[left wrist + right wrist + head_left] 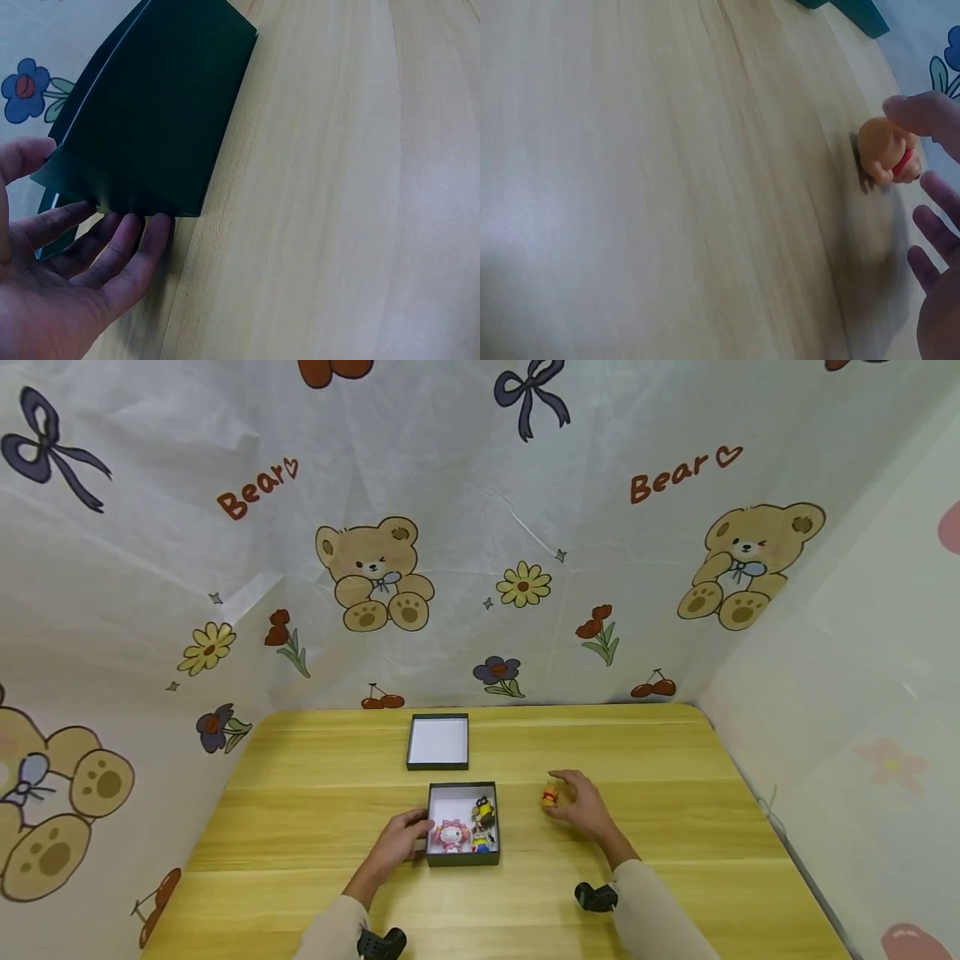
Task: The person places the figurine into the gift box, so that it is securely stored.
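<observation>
A dark green open box with a white inside stands on the table, and my left hand holds it by its left side. In the left wrist view the thumb lies at the rim and the fingertips touch the outer wall. Inside are a pink figurine, a yellow and black figurine and a small yellow, white and blue figurine. To the right, a small orange figurine with a red band stands on the table. My right hand surrounds it loosely, thumb right at it, other fingers spread apart.
Behind the box lies its matching tray-like lid, white inside with dark edges. The wooden table ends at a printed curtain at the back. Black wrist devices sit at both sleeves.
</observation>
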Demonstrator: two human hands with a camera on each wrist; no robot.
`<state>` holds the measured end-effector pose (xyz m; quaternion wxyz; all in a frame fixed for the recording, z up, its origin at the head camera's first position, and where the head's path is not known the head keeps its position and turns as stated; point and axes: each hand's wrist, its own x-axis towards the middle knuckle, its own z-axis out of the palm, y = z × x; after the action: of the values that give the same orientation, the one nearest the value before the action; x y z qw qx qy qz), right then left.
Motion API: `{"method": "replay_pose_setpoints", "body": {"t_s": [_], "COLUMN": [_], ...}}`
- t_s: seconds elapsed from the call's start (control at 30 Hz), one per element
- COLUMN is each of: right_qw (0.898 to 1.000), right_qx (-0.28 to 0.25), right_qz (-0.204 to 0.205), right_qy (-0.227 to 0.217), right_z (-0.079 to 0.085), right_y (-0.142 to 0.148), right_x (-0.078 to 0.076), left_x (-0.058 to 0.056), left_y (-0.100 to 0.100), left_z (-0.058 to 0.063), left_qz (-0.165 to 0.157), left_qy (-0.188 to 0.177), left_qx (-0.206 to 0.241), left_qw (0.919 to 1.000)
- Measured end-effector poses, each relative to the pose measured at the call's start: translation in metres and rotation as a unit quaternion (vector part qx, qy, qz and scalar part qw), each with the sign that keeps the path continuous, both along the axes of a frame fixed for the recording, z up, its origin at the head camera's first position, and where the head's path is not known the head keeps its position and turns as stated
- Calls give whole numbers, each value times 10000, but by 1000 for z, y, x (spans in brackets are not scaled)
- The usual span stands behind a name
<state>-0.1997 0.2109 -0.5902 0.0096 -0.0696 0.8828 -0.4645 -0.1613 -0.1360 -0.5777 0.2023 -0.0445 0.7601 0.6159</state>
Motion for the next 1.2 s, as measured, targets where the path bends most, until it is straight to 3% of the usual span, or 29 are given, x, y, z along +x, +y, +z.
{"method": "replay_pose_setpoints", "body": {"t_s": [0.27, 0.73, 1.2], "right_qw": [9977, 9984, 9963], "right_qx": [-520, -346, -608], "right_qz": [-77, -382, -507], "right_qy": [-421, -245, -332], "right_z": [-9, -22, -18], "right_y": [5, 2, -2], "right_x": [5, 5, 10], "left_x": [1, 0, 0], "left_y": [2, 2, 0], "left_z": [2, 2, 0], "left_qz": [15, 16, 7], "left_qy": [-33, -33, -4], "left_qx": [-52, 87, 113], "left_qw": [10000, 10000, 9999]}}
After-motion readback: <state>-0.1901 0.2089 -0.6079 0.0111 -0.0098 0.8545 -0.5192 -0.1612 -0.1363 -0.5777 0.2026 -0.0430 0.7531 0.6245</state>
